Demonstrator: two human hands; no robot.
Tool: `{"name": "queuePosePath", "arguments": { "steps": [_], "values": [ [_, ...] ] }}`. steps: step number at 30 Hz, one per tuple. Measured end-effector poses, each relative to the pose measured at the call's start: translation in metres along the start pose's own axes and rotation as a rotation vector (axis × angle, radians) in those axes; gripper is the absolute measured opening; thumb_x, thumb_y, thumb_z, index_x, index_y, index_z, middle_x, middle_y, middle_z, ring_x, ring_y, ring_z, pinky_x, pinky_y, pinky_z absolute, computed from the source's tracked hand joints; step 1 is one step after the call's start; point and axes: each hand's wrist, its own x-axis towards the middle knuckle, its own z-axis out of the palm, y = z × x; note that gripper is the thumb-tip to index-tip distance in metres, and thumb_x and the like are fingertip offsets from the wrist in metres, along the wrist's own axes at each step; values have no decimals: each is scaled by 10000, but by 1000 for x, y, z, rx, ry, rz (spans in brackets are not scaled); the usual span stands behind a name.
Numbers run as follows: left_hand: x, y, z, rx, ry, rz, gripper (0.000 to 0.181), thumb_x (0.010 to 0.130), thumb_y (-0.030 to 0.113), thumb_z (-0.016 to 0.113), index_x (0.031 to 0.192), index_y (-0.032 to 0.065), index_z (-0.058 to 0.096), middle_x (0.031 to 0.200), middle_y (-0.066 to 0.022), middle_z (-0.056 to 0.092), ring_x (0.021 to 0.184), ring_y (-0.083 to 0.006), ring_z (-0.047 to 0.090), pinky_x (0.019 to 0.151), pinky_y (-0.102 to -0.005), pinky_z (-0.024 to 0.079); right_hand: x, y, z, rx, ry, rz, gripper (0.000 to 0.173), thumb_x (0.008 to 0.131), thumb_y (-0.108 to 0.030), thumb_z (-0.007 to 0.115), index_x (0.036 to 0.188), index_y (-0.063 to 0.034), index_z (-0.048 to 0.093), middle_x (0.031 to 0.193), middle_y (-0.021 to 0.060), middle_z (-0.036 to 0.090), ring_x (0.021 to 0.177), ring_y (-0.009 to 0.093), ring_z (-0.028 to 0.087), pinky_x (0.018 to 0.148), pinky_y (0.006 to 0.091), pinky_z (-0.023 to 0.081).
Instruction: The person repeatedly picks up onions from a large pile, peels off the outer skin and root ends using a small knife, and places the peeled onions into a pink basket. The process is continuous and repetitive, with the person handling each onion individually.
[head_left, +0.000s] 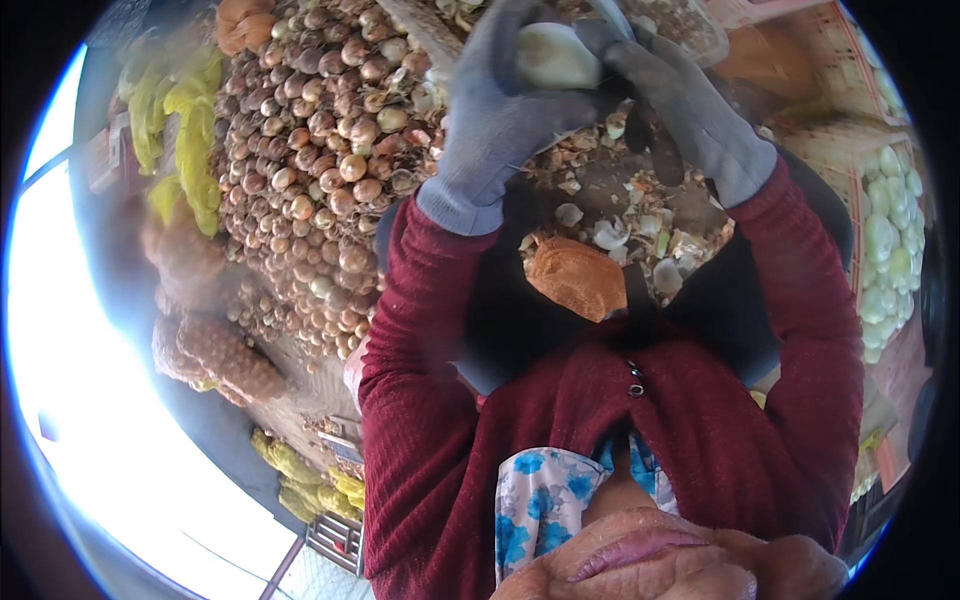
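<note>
My left hand (495, 120), in a grey work glove, grips a pale peeled onion (559, 56) near the top of the view. Close against the onion's right side is my right hand (667, 90), gloved the same way. It holds what looks like a knife, whose light blade (613, 16) points up past the fingers; the handle is hidden in the glove. Below the hands, onion skins and scraps (611, 234) litter the floor between my knees. An orange mesh sack (577, 277) lies there too.
A large heap of unpeeled onions (307, 180) spreads to the left. Yellow mesh bags (191, 142) and a full onion sack (225, 358) lie beyond it. On the right stands a crate of peeled onions (889, 247). A clear plastic container (709, 37) is behind my right hand.
</note>
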Motion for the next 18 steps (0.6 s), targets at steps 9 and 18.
{"name": "queuePosePath", "arguments": {
  "steps": [9,18],
  "values": [
    [-10,9,-3,-392,8,-231,676,660,-23,812,1280,29,547,1166,-70,624,1067,-163,589,859,-309,529,-14,-21,-11,126,-163,-274,505,1012,-165,464,1470,-3,325,1433,135,431,1279,195,446,1037,319,405],
    [-10,10,-2,-67,164,-77,592,671,-16,829,1212,18,591,1134,-81,642,1019,-160,618,821,-295,544,2,-4,-12,152,-307,-392,700,886,-73,655,1480,10,293,1438,149,451,1293,229,468,1063,355,409]
  ]
}}
